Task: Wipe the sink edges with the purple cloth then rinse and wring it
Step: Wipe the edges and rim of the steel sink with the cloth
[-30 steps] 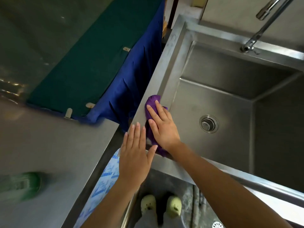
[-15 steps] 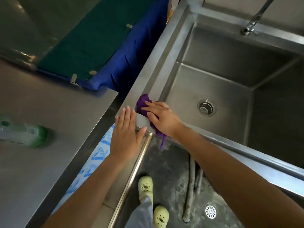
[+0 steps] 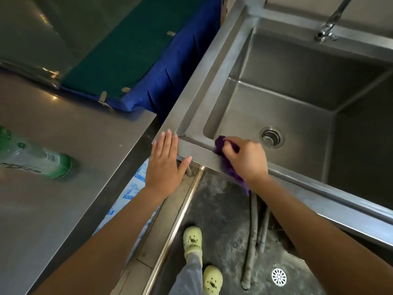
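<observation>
The right hand (image 3: 246, 158) is bunched round the purple cloth (image 3: 222, 146), pressing it on the front rim of the sink (image 3: 308, 190) just right of centre frame, with a tail of cloth hanging off the outer lip. The left hand (image 3: 165, 162) lies flat, fingers straight, on the rim's corner just beside it. With so small a wad, the stroke may well miss the inner lip, and the dangling tail could snag or drag the cloth loose.

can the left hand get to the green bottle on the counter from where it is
Probably yes. The left hand rests flat and empty on the sink corner, and only bare steel counter lies between it and the green bottle to its left. The right hand holds the purple cloth.
</observation>
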Demonstrator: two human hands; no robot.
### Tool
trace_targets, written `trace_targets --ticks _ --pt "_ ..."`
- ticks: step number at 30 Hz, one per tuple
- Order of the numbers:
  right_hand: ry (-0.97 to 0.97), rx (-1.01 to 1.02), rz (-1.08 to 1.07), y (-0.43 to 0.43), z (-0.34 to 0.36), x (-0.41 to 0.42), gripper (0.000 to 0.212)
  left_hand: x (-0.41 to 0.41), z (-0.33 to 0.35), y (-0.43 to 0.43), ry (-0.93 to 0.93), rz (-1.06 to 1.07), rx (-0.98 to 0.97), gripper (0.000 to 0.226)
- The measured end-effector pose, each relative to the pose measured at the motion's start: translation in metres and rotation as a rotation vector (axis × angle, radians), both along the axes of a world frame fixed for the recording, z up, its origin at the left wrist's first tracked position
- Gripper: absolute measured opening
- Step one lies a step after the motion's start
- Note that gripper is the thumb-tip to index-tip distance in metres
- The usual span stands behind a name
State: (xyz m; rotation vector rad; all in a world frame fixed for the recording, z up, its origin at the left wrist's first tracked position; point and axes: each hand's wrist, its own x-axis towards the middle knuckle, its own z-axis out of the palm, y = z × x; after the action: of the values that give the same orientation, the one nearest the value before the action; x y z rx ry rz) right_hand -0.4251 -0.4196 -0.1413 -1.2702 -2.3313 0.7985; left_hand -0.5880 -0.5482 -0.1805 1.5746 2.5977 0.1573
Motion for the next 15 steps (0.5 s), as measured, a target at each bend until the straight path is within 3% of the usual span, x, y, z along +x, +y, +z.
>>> trace_targets --ticks 2,5,9,15 --pt "0.129 -0.142 -0.115 0.013 0.012 -0.011 0.025 -0.001 -0.001 -0.001 -0.013 -0.009 0.018 0.085" --pt "0.178 -0.219 0.045 0.028 0.018 -0.053 0.029 -0.005 -0.004 -0.002 -0.013 -0.019 0.063 0.081" --pt "0.005 -0.133 0.379 0.03 -0.011 -0.094 0.033 -0.008 -0.007 -0.003 -0.009 -0.061 0.054 0.079" --pt "-0.006 -0.043 0.417 0.009 -0.024 -0.049 0.039 -0.004 -0.003 -0.003 -0.06 -0.042 0.025 0.082"
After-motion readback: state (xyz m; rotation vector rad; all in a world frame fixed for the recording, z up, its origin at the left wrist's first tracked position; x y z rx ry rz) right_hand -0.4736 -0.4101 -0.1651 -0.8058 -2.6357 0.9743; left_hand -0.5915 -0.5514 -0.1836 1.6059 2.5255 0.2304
